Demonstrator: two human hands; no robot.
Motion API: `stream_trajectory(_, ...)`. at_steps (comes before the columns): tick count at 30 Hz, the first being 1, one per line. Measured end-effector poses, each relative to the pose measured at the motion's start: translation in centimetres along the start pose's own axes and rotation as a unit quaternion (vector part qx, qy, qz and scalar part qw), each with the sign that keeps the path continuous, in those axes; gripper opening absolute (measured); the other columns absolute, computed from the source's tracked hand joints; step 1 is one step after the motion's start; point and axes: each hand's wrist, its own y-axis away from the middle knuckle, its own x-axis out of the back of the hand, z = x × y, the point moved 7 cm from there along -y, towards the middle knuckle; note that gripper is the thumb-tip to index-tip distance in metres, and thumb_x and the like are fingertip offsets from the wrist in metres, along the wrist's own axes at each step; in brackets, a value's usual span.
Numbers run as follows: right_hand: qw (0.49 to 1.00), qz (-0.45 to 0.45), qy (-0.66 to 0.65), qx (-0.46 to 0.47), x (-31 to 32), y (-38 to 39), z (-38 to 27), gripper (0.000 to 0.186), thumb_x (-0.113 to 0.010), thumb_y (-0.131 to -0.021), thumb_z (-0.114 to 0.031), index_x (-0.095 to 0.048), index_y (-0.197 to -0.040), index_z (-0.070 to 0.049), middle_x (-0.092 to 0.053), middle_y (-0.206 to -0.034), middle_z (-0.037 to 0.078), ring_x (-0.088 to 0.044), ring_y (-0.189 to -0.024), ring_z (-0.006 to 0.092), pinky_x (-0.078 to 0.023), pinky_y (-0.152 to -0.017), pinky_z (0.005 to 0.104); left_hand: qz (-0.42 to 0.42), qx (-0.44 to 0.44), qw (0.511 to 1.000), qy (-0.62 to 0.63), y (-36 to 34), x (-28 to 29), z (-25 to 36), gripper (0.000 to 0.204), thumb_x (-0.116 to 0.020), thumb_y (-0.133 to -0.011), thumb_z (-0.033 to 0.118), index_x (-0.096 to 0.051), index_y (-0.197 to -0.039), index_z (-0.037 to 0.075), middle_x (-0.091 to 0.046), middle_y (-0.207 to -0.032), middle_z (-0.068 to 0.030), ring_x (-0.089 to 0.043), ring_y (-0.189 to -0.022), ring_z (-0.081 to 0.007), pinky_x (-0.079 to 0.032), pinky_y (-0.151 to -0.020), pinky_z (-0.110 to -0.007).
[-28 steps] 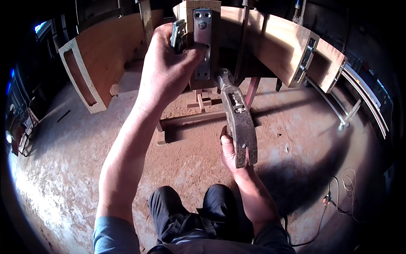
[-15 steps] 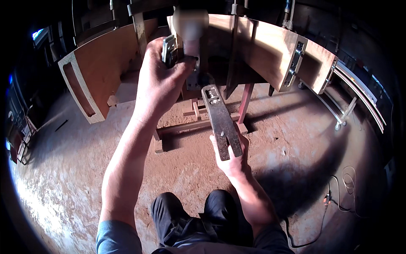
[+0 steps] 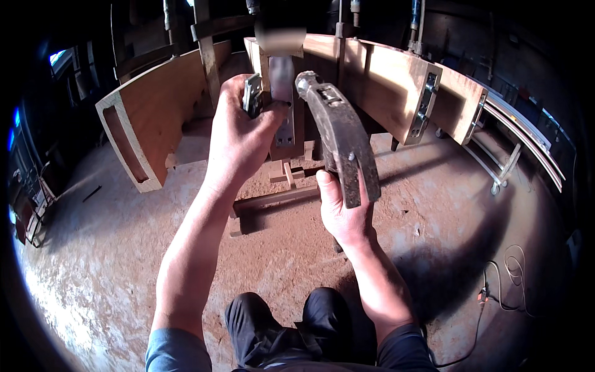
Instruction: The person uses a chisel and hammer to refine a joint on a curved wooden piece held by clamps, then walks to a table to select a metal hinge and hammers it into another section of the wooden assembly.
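Note:
At the end of an upright wooden panel [image 3: 299,111], my left hand [image 3: 238,136] is closed round a metal hinge [image 3: 251,94], whose plate [image 3: 284,134] lies against the panel's end. My left thumb reaches across onto the plate. Just to the right, my right hand [image 3: 348,214] grips a claw hammer [image 3: 341,133]. Its striking face is close to the panel end, apart from the plate, and its claw points back toward me. The hammer's handle is mostly hidden under the head and my fingers.
A panel [image 3: 164,105] with a recessed slot in its end stands on the left. Two more panels [image 3: 396,87] with metal fittings [image 3: 426,102] stand right. Clamps [image 3: 341,56] rise behind. A wheeled rack [image 3: 496,167] is far right; a cable [image 3: 489,297] lies on the dusty floor.
The hammer has risen and swung to the right, its striking face now beside the panel end. My left hand keeps its hold on the hinge. The whole view has shifted slightly.

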Motion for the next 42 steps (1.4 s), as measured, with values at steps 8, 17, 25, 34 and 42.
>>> stream_trajectory(8, 0.999, -0.025, 0.006, -0.036, -1.4, -1.7, 0.1, 0.031, -0.065, -0.089, -0.009, -0.054, -0.117, -0.001, -0.066, -0.098, 0.017, -0.069, -0.089, 0.0314, -0.056, -0.074, 0.0344, 0.001, 0.013, 1.000, 0.005, -0.1, 0.3, -0.3, 0.041, -0.068, -0.081, 0.007, -0.047, -0.116, -0.002, -0.059, -0.097, -0.0084, -0.058, -0.088, -0.0115, -0.049, -0.079, -0.026)
stream_trajectory(17, 0.993, -0.051, 0.073, -0.072, -2.2, -3.4, -1.3, 0.023, -0.067, -0.088, -0.011, -0.055, -0.106, -0.001, -0.066, -0.084, 0.016, -0.069, -0.075, 0.0292, -0.055, -0.062, 0.0350, 0.026, -0.035, 0.998, -0.037, 0.0, 0.9, 0.1, 0.040, -0.068, -0.082, 0.009, -0.048, -0.114, -0.003, -0.061, -0.095, -0.0096, -0.059, -0.086, -0.0123, -0.050, -0.079, -0.026)
stream_trajectory(25, 0.997, -0.015, 0.068, 0.036, -1.4, -3.6, -1.1, 0.022, -0.061, -0.092, -0.011, -0.054, -0.109, 0.000, -0.065, -0.091, 0.018, -0.069, -0.079, 0.0304, -0.056, -0.064, 0.0350, 0.008, -0.024, 0.998, -0.052, -0.3, 0.4, -0.2, 0.046, -0.068, -0.082, 0.010, -0.045, -0.119, -0.003, -0.063, -0.097, -0.0126, -0.062, -0.086, -0.0138, -0.051, -0.078, -0.027)
stream_trajectory(34, 0.996, -0.023, -0.048, -0.073, -0.1, 0.0, 0.8, 0.029, -0.063, -0.084, 0.002, -0.056, -0.112, 0.004, -0.063, -0.098, 0.016, -0.068, -0.081, 0.0268, -0.056, -0.067, 0.0322, 0.013, -0.043, 0.998, -0.037, -0.3, 0.3, -0.4, 0.043, -0.069, -0.081, 0.011, -0.047, -0.116, -0.002, -0.062, -0.096, -0.0123, -0.061, -0.086, -0.0140, -0.051, -0.077, -0.028)
stream_trajectory(42, 0.998, -0.037, 0.045, -0.007, -1.3, -2.6, -0.6, 0.025, -0.066, -0.086, -0.005, -0.055, -0.108, 0.000, -0.066, -0.088, 0.016, -0.070, -0.079, 0.0309, -0.056, -0.064, 0.0341, 0.017, -0.030, 0.999, -0.031, -0.4, 0.4, -0.4, 0.044, -0.069, -0.081, 0.011, -0.047, -0.117, -0.002, -0.062, -0.097, -0.0124, -0.062, -0.088, -0.0155, -0.052, -0.079, -0.029)
